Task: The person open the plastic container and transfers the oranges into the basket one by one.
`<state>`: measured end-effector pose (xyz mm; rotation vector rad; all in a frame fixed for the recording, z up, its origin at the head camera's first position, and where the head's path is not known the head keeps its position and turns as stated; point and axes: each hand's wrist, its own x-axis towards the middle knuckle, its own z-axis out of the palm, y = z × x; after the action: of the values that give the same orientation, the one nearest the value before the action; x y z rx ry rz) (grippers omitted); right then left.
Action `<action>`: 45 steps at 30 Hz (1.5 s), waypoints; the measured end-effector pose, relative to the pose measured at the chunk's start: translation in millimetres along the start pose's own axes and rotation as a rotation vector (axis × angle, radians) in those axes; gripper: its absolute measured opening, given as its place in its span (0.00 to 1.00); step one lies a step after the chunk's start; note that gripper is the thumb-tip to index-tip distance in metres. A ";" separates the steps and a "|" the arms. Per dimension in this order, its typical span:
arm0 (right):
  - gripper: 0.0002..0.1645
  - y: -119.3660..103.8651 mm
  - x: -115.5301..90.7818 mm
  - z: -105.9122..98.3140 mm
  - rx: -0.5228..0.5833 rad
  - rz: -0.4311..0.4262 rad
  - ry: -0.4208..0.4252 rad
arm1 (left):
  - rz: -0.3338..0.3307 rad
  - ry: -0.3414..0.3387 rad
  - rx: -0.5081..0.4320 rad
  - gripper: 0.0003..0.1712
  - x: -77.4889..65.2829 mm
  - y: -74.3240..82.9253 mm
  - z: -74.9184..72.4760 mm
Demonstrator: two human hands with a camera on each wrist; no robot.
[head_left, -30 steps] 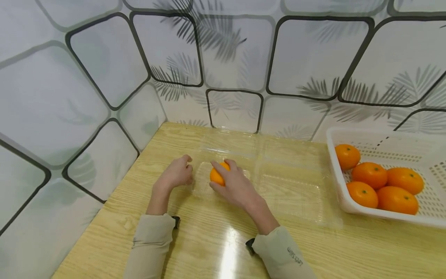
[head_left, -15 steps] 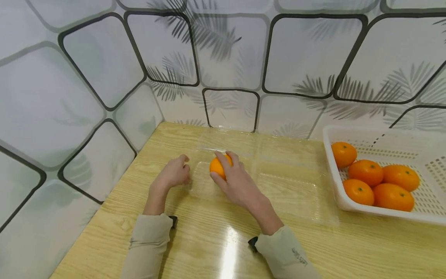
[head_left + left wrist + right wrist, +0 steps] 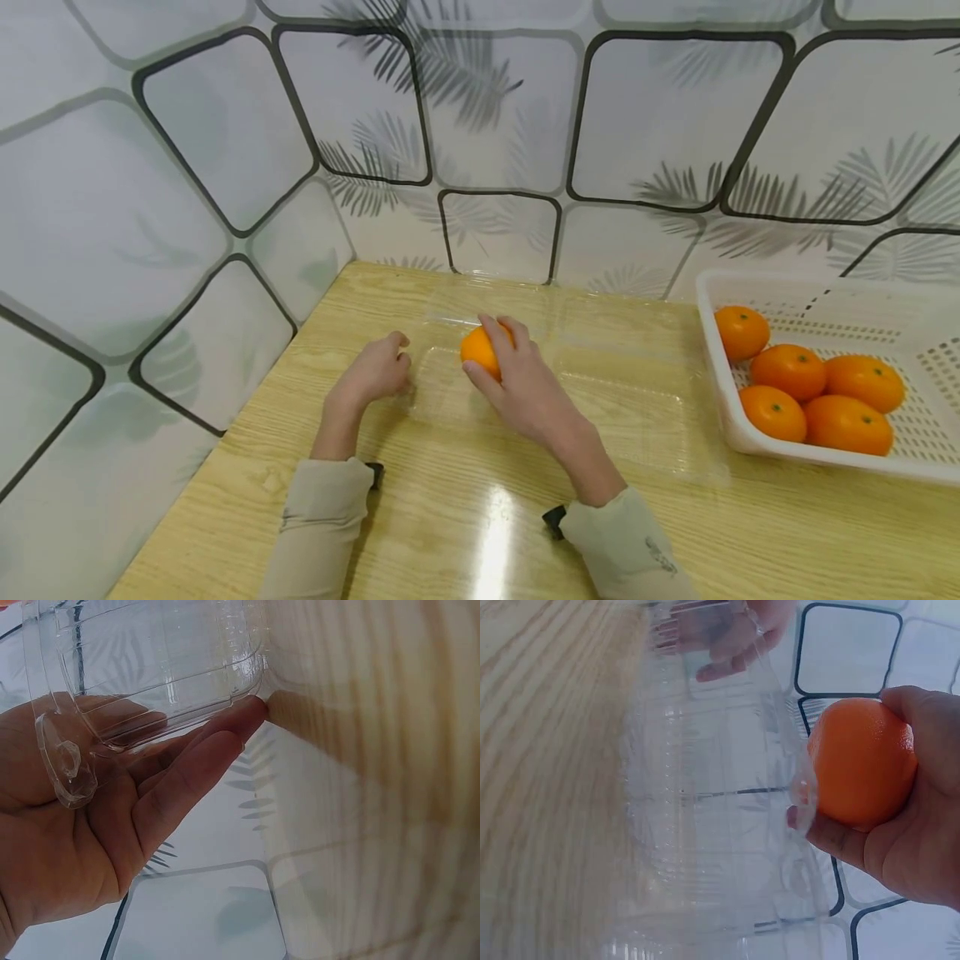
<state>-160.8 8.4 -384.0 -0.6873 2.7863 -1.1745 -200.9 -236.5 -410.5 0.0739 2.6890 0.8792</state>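
Observation:
My right hand grips an orange above the left compartment of a clear plastic clamshell box. Fingers and thumb wrap the fruit in the right wrist view, where the orange is raised above the box's rim. At the box's left end is my left hand. In the left wrist view that hand has its fingers extended along the outer wall of the box, and its thumb shows through the plastic. Contact with the wall looks light. The box's lid lies folded back toward the wall.
A white perforated basket stands on the right with several oranges in it. The wooden table meets patterned walls at the back and left.
My right hand has lifted the orange up and slightly to the right from low in the left compartment. The left hand stays at the box's left end.

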 end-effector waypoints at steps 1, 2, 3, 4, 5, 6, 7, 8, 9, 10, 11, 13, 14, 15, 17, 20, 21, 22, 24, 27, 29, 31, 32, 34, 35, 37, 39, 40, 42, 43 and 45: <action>0.39 0.3 -0.5 -2.0 0.002 0.002 0.002 | 0.001 0.001 0.000 0.26 -0.1 -0.1 0.1; 0.39 0.7 -0.9 -4.0 0.005 0.004 0.003 | 0.002 0.001 0.001 0.26 -0.3 0.1 0.1; 0.39 1.3 -1.3 -6.0 0.011 0.008 0.005 | 0.000 0.001 0.002 0.26 -0.5 0.4 -0.1; 0.39 1.7 -1.8 -8.1 0.013 0.009 0.009 | -0.001 0.002 0.005 0.26 -0.7 0.9 -0.4; 0.39 2.1 -2.2 -10.2 0.014 0.011 0.014 | -0.002 0.001 0.006 0.26 -0.6 1.0 -0.4; 0.39 2.4 -2.8 -12.2 0.020 0.011 0.020 | -0.001 0.001 0.009 0.26 -0.6 1.3 -0.6; 0.39 2.7 -3.3 -14.0 0.022 0.011 0.027 | 0.000 0.000 0.011 0.26 -0.4 1.4 -0.5; 0.39 3.0 -3.7 -15.6 0.026 0.009 0.035 | -0.001 0.000 0.012 0.26 -0.4 1.7 -0.6; 0.39 3.7 -3.9 -16.7 0.028 0.009 0.040 | -0.002 0.000 0.012 0.26 -0.4 1.8 -0.8; 0.39 4.4 -4.0 -17.7 0.029 0.008 0.045 | -0.003 0.000 0.012 0.26 -0.6 1.9 -0.9; 0.40 4.9 -4.2 -18.6 0.032 0.008 0.047 | -0.003 -0.002 0.011 0.26 -0.8 1.9 -1.0; 0.39 6.2 -4.5 -20.1 0.035 0.008 0.053 | -0.005 -0.002 0.010 0.26 -1.5 2.3 -1.7; 0.39 6.9 -4.5 -20.8 0.035 0.008 0.057 | -0.006 -0.002 0.010 0.26 -1.6 2.3 -1.9; 0.38 7.6 -4.5 -21.6 0.033 0.008 0.062 | -0.006 -0.002 0.009 0.26 -1.8 2.3 -2.1; 0.36 8.7 -4.9 -23.4 0.025 0.006 0.073 | -0.007 -0.002 0.007 0.26 -2.0 2.8 -2.5; 0.32 10.2 -4.6 -25.5 0.007 -0.003 0.091 | -0.009 -0.001 0.005 0.27 -2.0 3.0 -2.8; 0.31 10.5 -4.6 -26.1 0.001 -0.006 0.095 | -0.011 0.000 0.004 0.27 -2.2 3.1 -3.0; 0.31 10.7 -4.6 -26.6 -0.006 -0.009 0.097 | -0.013 0.000 0.004 0.27 -2.3 3.1 -3.1; 0.30 11.2 -4.3 -27.8 -0.017 -0.012 0.102 | -0.016 -0.002 0.004 0.27 -1.9 2.9 -2.9; 0.29 12.0 -4.7 -29.6 -0.032 -0.014 0.111 | -0.020 -0.007 0.003 0.27 -1.2 2.4 -2.4; 0.29 12.8 -5.4 -31.1 -0.040 -0.017 0.121 | -0.022 -0.010 0.002 0.27 -1.0 2.3 -2.2; 0.28 13.9 -6.7 -32.9 -0.046 -0.021 0.130 | -0.022 -0.010 0.003 0.27 -1.0 2.3 -2.0; 0.28 14.5 -7.5 -33.9 -0.050 -0.022 0.137 | -0.021 -0.009 0.003 0.27 -1.3 2.6 -2.1; 0.27 16.1 -8.7 -35.7 -0.055 -0.029 0.153 | -0.017 -0.009 0.003 0.27 -1.3 2.6 -2.0; 0.26 17.0 -9.2 -36.6 -0.058 -0.030 0.159 | -0.014 -0.008 0.005 0.27 -1.4 2.6 -1.9; 0.25 18.8 -9.9 -38.0 -0.062 -0.033 0.171 | -0.008 -0.010 0.004 0.27 -1.1 2.2 -1.7; 0.24 20.1 -10.3 -39.4 -0.062 -0.030 0.176 | -0.006 -0.010 0.001 0.27 -0.9 1.9 -1.6; 0.24 20.9 -10.4 -39.9 -0.063 -0.030 0.175 | -0.006 -0.010 0.001 0.27 -0.8 1.8 -1.5; 0.22 21.6 -10.9 -41.0 -0.054 -0.025 0.175 | -0.008 -0.011 -0.001 0.27 -0.9 1.5 -1.8; 0.21 21.9 -11.1 -41.5 -0.045 -0.025 0.178 | -0.008 -0.010 -0.001 0.27 -0.8 1.4 -1.8; 0.20 22.8 -11.3 -42.5 -0.018 -0.027 0.186 | -0.010 -0.009 -0.001 0.27 -0.8 1.5 -1.8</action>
<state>-168.1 55.7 -371.0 -0.6501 2.9503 -1.2823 -200.8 -236.5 -408.0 0.0641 2.6780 0.8749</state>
